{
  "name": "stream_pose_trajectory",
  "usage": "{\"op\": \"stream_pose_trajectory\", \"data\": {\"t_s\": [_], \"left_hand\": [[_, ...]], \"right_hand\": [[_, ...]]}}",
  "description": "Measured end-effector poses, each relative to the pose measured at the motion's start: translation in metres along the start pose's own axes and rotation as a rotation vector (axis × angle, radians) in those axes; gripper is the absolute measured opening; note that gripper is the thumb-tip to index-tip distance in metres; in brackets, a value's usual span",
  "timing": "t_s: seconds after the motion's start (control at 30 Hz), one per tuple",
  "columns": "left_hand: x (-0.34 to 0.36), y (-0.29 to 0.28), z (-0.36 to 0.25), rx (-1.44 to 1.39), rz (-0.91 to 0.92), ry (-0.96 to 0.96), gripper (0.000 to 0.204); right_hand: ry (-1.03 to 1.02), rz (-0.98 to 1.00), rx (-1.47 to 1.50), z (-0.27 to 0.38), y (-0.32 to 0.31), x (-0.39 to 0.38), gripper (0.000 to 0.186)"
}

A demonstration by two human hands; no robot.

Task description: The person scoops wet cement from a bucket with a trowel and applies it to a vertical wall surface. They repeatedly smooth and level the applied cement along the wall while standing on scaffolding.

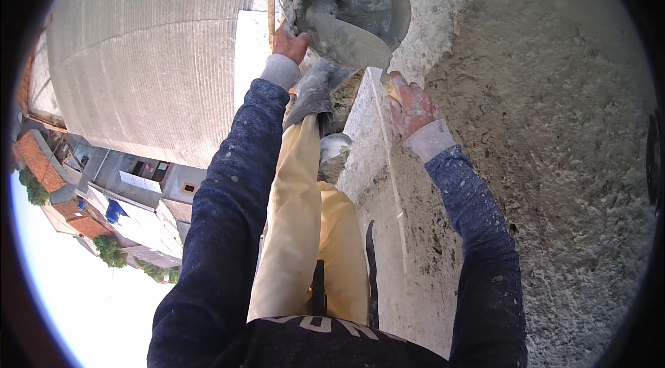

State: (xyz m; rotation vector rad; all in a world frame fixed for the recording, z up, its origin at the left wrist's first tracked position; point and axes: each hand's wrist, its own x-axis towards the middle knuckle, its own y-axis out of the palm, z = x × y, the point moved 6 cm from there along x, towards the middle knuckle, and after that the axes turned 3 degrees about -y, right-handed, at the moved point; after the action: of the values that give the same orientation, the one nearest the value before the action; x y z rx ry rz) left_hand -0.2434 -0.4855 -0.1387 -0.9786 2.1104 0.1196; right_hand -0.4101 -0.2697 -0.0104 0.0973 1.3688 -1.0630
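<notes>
One bucket (401, 16), edge clasped by the left grip (291, 44); one trowel (355, 42) clasped by right grip (414, 110); one wall (547, 111) alongside.

Bright daylight; the sky (90, 305) at lower left burns out to white, fringed blue along the picture's edge. The wall (554, 153) at right is dimmer, hazy at upper right. The roof (152, 49) at upper left bows; black corners surround the view.
</notes>
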Motion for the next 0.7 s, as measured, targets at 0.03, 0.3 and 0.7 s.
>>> {"op": "stream_pose_trajectory", "data": {"t_s": [0.03, 0.3, 0.7], "left_hand": [[0.001, 0.000, 0.004, -0.005, 0.014, -0.072, 0.075], [-0.002, 0.010, -0.010, 0.080, 0.028, 0.025, 0.073], [0.000, 0.008, -0.014, 0.093, 0.030, 0.009, 0.077]], "right_hand": [[0.037, -0.001, 0.002, -0.010, -0.012, -0.005, 0.052], [-0.022, -0.306, -0.118, 0.021, 0.013, 0.056, 0.054], [0.099, -0.287, -0.104, -0.031, -0.059, 0.010, 0.052]]}}
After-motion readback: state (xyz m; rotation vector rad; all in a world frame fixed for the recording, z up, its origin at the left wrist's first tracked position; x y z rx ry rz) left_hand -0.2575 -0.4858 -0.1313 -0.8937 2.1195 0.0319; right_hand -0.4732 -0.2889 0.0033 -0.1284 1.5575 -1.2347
